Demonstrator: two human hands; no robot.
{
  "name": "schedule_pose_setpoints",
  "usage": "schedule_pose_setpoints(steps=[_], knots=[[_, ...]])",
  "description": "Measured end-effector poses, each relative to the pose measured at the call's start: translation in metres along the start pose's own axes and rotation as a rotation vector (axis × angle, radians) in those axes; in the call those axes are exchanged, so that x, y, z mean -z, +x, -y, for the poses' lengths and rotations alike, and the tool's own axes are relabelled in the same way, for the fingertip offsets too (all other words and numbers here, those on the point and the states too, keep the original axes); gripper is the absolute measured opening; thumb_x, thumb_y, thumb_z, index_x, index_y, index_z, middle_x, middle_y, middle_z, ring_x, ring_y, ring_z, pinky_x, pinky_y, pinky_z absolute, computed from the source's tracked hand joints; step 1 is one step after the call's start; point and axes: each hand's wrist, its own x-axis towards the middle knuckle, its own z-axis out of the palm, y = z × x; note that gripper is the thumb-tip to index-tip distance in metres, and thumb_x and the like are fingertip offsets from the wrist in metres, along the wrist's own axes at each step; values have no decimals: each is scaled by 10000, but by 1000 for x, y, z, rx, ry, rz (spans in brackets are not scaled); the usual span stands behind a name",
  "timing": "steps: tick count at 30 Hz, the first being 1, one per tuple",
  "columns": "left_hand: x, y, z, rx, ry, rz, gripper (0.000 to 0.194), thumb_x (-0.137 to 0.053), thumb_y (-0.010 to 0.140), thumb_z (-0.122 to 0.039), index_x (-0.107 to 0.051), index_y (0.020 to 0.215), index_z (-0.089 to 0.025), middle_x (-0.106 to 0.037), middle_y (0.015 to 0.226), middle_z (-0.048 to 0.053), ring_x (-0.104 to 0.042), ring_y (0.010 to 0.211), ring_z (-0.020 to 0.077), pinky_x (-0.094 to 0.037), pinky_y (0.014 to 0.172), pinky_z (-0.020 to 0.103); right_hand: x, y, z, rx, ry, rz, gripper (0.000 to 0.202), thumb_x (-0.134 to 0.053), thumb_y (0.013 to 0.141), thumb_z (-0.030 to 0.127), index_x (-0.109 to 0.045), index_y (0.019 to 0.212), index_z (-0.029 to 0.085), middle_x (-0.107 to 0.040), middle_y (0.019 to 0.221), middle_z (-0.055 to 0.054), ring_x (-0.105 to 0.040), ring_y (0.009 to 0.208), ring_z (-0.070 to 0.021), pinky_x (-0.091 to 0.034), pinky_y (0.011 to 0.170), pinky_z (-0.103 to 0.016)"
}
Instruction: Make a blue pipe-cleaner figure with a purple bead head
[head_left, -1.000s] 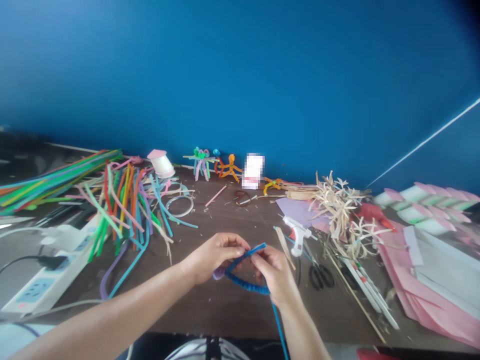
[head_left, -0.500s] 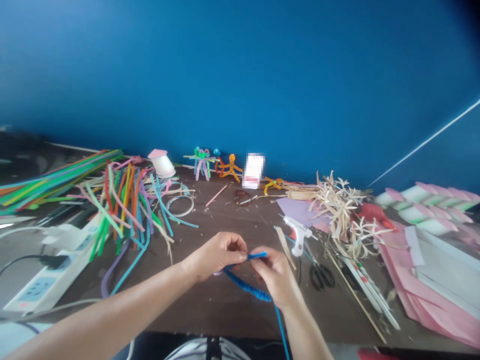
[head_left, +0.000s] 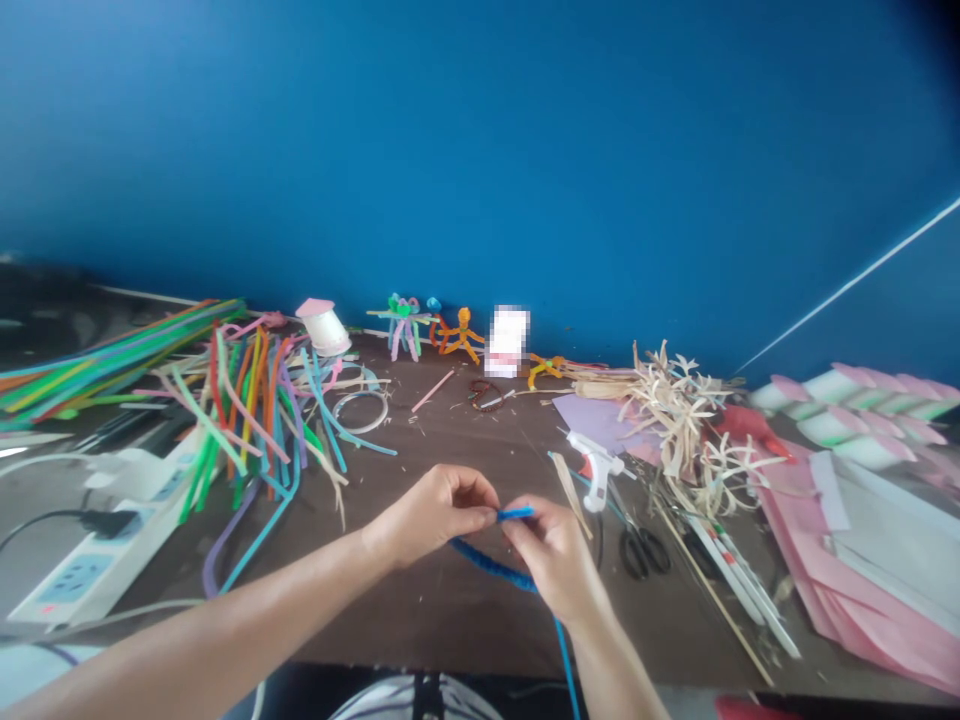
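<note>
A blue pipe cleaner [head_left: 491, 567] is held between my two hands above the near part of the table. My left hand [head_left: 442, 510] pinches it with thumb and fingertips. Close beside, my right hand [head_left: 551, 550] has its fingers closed round the same piece, and a short end pokes out over the index finger. Below the hands the middle stretch looks thick and tightly coiled. From under my right hand a thin straight length hangs past the table's front edge. The exact grip of the fingertips is partly hidden.
Bundled coloured pipe cleaners [head_left: 247, 400] and a power strip [head_left: 97, 555] lie left. Finished pipe cleaner figures [head_left: 461, 335] stand by the wall. On the right are a glue gun [head_left: 596, 468], scissors [head_left: 643, 552], dried-leaf flowers [head_left: 679, 410] and pink paper [head_left: 810, 580].
Both hands stay almost in place, with small finger shifts on the pipe cleaner. Its coiled stretch has risen slightly, and more of it is behind my right hand.
</note>
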Motion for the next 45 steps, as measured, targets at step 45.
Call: schedule_pose_setpoints(steps=[45], knots=[[2, 9, 6, 236, -103, 115, 162, -556, 641, -293, -554, 671, -134, -501, 465, -36, -426, 415, 69, -273, 396, 166, 4, 0, -7, 174, -254, -107, 127, -501, 769, 218, -608, 710, 184, -590, 640, 5, -527, 580, -124, -410, 544, -205]])
